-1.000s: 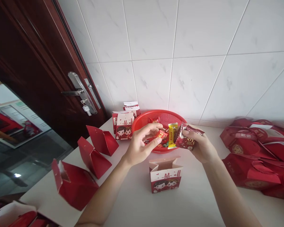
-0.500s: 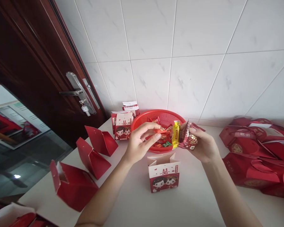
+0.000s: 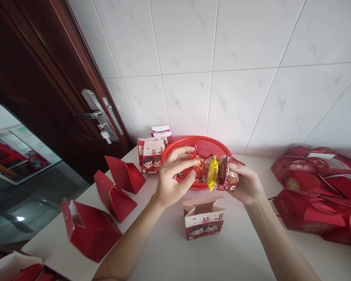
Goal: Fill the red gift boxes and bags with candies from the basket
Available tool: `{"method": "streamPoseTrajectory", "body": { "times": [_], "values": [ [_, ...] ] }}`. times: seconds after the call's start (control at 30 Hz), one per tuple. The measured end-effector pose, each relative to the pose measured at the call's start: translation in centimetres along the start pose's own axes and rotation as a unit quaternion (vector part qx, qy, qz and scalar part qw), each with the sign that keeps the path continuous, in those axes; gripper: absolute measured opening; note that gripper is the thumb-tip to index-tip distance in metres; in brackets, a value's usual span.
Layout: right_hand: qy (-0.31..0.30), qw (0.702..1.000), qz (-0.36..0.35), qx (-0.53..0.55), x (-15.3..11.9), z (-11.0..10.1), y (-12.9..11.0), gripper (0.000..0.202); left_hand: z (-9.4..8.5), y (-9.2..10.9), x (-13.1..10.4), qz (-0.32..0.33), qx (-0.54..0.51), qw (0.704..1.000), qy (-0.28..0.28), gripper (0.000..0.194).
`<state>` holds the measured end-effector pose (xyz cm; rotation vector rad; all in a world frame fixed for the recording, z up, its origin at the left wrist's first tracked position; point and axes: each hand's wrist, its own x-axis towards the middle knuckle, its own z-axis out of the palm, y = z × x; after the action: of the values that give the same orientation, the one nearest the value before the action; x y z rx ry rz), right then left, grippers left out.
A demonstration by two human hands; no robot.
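Observation:
Over the front of a red plastic basket (image 3: 216,145), my left hand (image 3: 177,177) pinches a red-wrapped candy (image 3: 197,165). My right hand (image 3: 247,181), at the basket's right side, is closed around several packets: a dark red snack packet (image 3: 230,175) with pale lettering and a yellow-wrapped candy (image 3: 213,174) sticking out to the left. More wrapped sweets lie in the basket, partly hidden behind my hands. In front of it a small red and white gift box (image 3: 204,226) with two cartoon faces stands upright, its top open.
Red folded boxes (image 3: 90,230) stand in a row on the table's left. Printed boxes (image 3: 152,156) are grouped behind, left of the basket. Many red boxes (image 3: 307,210) are piled at the right. A tiled wall (image 3: 187,105) closes the back; a dark door (image 3: 46,78) is at left.
My right hand has shifted slightly left and down with its packets, and the yellow candy now tilts. My left hand has turned a little, bringing the red candy more into view.

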<state>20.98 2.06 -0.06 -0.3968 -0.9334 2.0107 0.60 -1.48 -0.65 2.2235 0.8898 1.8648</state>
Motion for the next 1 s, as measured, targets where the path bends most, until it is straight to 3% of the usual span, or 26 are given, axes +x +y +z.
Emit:
{"method": "streamPoseTrajectory", "body": {
  "times": [0.13, 0.33, 0.53, 0.63, 0.83, 1.0],
  "values": [
    [0.017, 1.000, -0.015, -0.012, 0.0, 0.2, -0.1, 0.021, 0.0, 0.3, 0.0, -0.024, -0.023, 0.999, -0.015, 0.031],
    [0.060, 0.996, -0.028, -0.059, -0.1, 0.2, -0.2, 0.028, 0.1, 1.4, 0.1, -0.154, -0.117, 0.981, 0.018, 0.018],
    [0.072, 0.993, -0.054, -0.079, -0.4, 0.4, -0.5, 0.029, 0.1, 1.3, 0.1, -0.279, -0.174, 0.944, 0.030, 0.039],
    [0.082, 0.991, -0.061, -0.092, -0.5, 0.4, -0.7, 0.031, 0.1, 0.9, 0.2, -0.321, -0.205, 0.924, 0.024, 0.040],
    [0.075, 0.988, -0.070, -0.113, -0.7, 0.5, -0.8, 0.032, 0.2, 0.8, 0.3, -0.340, -0.262, 0.903, 0.012, 0.046],
    [0.059, 0.988, -0.082, -0.118, -0.7, 0.3, -0.7, 0.029, 0.1, 1.0, 0.2, -0.323, -0.263, 0.909, -0.001, 0.045]
  ]
}}
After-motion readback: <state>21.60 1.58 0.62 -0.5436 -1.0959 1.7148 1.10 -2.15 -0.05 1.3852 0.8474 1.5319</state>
